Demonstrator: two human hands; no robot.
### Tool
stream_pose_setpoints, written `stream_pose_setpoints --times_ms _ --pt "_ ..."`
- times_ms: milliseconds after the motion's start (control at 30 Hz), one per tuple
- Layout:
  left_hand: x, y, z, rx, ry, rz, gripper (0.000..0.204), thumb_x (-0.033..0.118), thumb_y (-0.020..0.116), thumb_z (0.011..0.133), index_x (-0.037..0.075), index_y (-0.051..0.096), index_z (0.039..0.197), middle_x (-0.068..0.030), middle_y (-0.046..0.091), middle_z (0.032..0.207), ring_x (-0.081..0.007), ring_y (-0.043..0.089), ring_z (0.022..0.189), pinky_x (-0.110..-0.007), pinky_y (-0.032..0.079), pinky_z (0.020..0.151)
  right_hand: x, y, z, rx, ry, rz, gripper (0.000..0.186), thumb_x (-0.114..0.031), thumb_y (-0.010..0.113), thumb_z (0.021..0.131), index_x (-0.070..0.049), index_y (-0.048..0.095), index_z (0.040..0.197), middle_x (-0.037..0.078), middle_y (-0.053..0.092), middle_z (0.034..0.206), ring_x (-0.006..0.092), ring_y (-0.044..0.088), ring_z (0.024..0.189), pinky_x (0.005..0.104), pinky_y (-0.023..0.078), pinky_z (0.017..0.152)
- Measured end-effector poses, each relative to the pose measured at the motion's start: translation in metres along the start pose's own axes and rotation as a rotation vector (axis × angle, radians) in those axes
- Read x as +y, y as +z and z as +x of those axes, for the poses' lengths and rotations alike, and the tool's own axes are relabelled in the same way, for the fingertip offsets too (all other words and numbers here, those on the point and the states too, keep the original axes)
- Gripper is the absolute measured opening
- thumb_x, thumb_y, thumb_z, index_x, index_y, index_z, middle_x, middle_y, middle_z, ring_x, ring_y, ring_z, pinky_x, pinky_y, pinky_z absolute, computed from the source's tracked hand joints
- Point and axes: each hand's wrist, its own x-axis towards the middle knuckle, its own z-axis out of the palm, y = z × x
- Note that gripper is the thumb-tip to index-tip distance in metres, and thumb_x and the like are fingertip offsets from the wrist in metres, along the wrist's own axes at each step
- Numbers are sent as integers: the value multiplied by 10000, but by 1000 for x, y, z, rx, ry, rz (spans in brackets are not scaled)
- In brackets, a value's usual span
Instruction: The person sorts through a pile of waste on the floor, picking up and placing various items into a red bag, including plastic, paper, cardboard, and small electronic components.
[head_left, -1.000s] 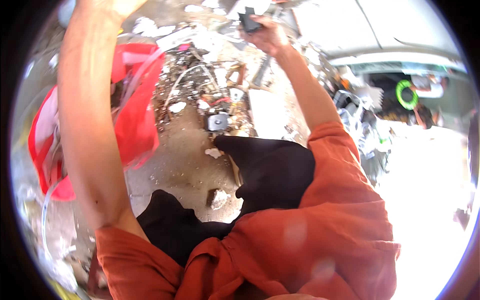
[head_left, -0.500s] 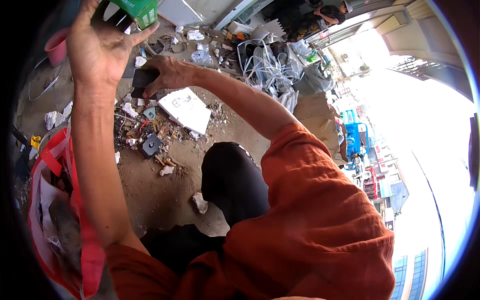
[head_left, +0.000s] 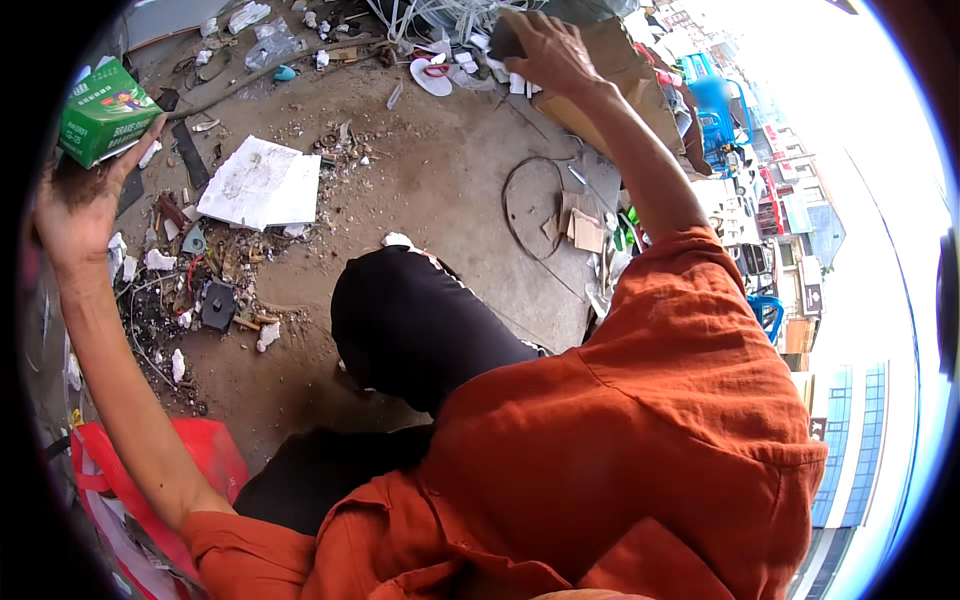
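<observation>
The floor [head_left: 450,180] is still littered with debris, the carton [head_left: 640,90] standing to the right, the red bag [head_left: 215,455] low at left and the white slab [head_left: 260,185] lying flat between, while the left hand [head_left: 80,210] grips the green box [head_left: 108,110], not yet set down, and the right hand [head_left: 555,55], fingers spread, meets a dark piece [head_left: 506,40] near the carton, grip unclear.

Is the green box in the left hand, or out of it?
In: the left hand holds the green box, one finger running along its lower edge.
</observation>
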Motion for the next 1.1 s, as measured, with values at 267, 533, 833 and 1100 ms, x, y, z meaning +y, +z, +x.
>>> stream_pose_setpoints --times_ms 267,533,833,1100 --pt "-135 43 9 -244 -530 -325 828 410 581 802 55 144 1410 -277 144 1425 -466 159 1307 -694 157 1004 183 -8 -52 133 491 -106 683 -290 682 722 -111 385 1312 194 318 1359 375 299 1256 514 297 990" --pt "-190 48 -3 -206 -710 -375 779 377 614 773 32 250 1369 -251 318 1360 -457 336 1230 -695 218 983 -112 65 -19 -792 422 2192 564 -364 496 912 12 350 1306 170 466 1258 249 467 1161 409 399 972" --pt "-196 33 -1 -45 -915 560 407 308 543 890 16 463 1162 -110 556 1047 -193 617 867 -355 574 666 -144 70 -30 -588 530 2126 357 -188 650 828 7 543 1106 76 630 951 120 621 805 240 541 644" --pt "-206 13 -24 -56 -921 752 352 322 601 862 17 544 1029 -60 618 826 -123 624 699 -234 522 609 -165 72 -64 -466 309 2648 437 32 558 840 58 390 1243 149 523 1176 205 547 1058 319 468 947"
